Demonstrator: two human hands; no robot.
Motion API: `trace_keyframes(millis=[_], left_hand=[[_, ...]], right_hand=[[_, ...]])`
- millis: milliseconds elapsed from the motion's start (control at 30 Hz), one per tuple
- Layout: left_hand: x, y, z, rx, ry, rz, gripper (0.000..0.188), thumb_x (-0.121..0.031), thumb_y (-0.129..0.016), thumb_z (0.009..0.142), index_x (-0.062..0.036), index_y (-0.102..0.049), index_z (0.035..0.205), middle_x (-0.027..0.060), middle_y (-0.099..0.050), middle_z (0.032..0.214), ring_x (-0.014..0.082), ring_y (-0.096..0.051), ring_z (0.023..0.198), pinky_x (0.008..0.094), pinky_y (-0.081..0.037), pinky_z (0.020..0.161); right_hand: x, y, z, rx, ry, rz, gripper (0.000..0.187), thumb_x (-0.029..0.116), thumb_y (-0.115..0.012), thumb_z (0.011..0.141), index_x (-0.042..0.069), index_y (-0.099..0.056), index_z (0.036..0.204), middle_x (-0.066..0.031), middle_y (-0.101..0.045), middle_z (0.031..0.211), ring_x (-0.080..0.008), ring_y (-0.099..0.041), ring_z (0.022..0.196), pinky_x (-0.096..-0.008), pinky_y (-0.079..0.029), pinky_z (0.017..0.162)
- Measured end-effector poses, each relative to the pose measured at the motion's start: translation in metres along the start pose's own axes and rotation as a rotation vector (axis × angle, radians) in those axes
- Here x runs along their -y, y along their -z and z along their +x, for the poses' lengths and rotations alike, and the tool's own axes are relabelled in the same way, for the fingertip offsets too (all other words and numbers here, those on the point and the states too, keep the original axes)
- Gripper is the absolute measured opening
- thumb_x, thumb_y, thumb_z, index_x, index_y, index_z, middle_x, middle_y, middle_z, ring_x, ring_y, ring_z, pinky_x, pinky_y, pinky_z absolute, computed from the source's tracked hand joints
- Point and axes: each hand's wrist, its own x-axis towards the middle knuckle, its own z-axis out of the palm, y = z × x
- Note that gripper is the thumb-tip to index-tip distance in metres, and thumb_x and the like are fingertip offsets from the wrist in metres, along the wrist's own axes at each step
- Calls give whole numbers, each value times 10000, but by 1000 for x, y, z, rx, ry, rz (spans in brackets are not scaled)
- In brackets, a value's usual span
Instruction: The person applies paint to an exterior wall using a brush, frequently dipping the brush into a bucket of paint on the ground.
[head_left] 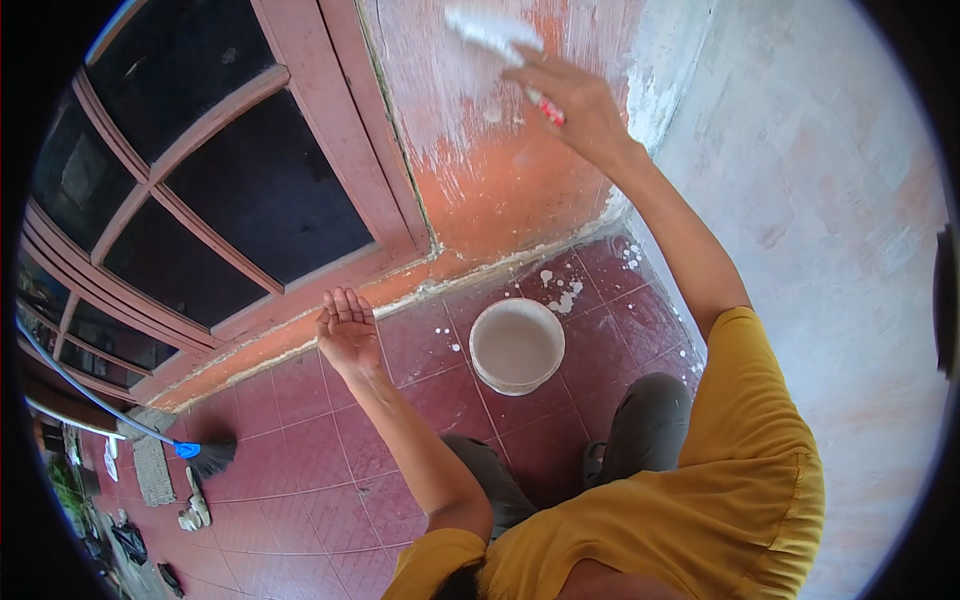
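My right hand (582, 105) is closed around the handle of a paintbrush (490, 32), raised against the wall at the top. Its white head is smeared by motion, and a bit of red and white handle pokes out below my fingers. Streaky white paint covers the upper part of the orange wall (500, 205), thinning out downward. My left hand (348, 332) is held palm up beside the window frame, fingers stretched out and nothing in it. Between my arms, on the floor, stands a round white bucket (515, 387) with whitish paint (517, 342) inside.
At the left is a pinkish wooden window frame (325, 110) with dark panes. A patchy whitish wall (800, 200) rises at the right. White spatters (566, 298) mark the red tiled floor (420, 330). A broom (208, 455), a mat (153, 470) and shoes (195, 505) lie at lower left.
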Motion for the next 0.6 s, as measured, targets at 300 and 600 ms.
trace_keyframes(millis=[300, 600], left_hand=[[-1, 1, 5, 23, 27, -24, 205, -197, -492, 869, -62, -581, 995, 64, -631, 993, 201, -583, 969, 346, -484, 842], [-10, 9, 2, 31, 25, -59, 228, -172, -450, 871, -54, -580, 1016, 70, -627, 1044, 217, -578, 992, 376, -478, 862]], right_hand=[[33, -80, -134, 571, -101, 19, 297, -5, -582, 733, 56, -580, 1024, -171, -439, 1322, -309, -607, 999, -393, -553, 772], [2, -24, -24, 541, -386, 236, 183, 81, -584, 832, 127, -653, 995, -83, -664, 952, -236, -629, 730, -332, -544, 673]])
